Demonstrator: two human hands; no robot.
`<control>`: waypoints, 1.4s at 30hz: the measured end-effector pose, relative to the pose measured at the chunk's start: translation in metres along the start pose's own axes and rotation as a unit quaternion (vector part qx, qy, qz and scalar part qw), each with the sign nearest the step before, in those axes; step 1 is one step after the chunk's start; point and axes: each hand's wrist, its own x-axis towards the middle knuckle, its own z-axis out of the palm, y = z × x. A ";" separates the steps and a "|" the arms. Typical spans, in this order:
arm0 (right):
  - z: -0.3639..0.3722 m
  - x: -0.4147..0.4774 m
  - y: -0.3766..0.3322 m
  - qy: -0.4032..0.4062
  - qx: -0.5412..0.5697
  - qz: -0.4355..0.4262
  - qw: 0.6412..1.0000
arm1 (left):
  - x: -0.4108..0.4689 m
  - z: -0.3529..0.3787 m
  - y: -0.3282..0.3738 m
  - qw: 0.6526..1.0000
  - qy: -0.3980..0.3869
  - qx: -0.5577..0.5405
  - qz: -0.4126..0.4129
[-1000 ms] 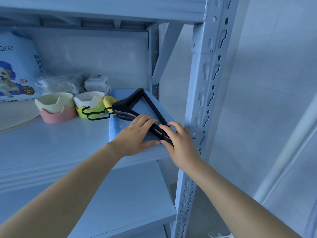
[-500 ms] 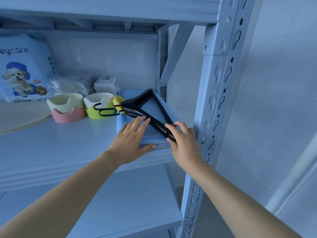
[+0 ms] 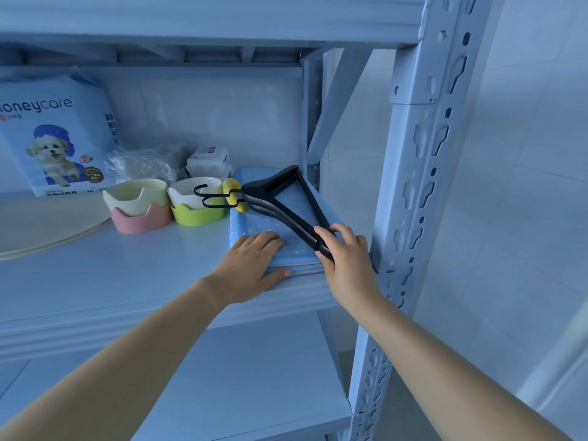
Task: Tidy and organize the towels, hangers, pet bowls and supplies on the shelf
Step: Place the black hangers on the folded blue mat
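Note:
A stack of black hangers (image 3: 280, 198) lies on folded blue dotted towels (image 3: 286, 246) at the right end of the shelf (image 3: 127, 281). My right hand (image 3: 343, 259) grips the near ends of the hangers between fingers and thumb. My left hand (image 3: 251, 265) lies flat on the towels' near left corner, fingers straight. The hanger hooks reach over a pet bowl in a green base (image 3: 194, 202). Beside that stands a second bowl in a pink base (image 3: 140, 208).
A blue pet-pad bag (image 3: 54, 135) stands at the back left, with a clear plastic bag (image 3: 143, 163) and white packs (image 3: 208, 160) behind the bowls. A yellow object (image 3: 234, 194) sits by the hooks. A round beige mat (image 3: 41, 227) lies left. The rack post (image 3: 410, 186) rises right.
My left hand has come off the hangers and slid down to lie flat on the towels. My right hand has kept its hold on the hanger ends. The camera has shifted slightly.

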 end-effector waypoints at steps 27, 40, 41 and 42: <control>-0.006 0.051 -0.023 -0.148 -0.165 -0.064 0.973 | 0.025 -0.026 -0.015 0.999 0.038 -0.022 -0.017; -0.010 0.042 -0.014 -0.116 -0.140 0.065 0.981 | 0.088 -0.023 -0.014 0.996 -0.011 0.009 0.094; -0.010 0.041 -0.014 -0.119 -0.137 0.066 0.981 | 0.091 -0.024 -0.014 0.996 -0.017 0.016 0.091; -0.010 0.041 -0.014 -0.121 -0.134 0.065 0.981 | 0.093 -0.025 -0.014 0.996 -0.021 0.023 0.087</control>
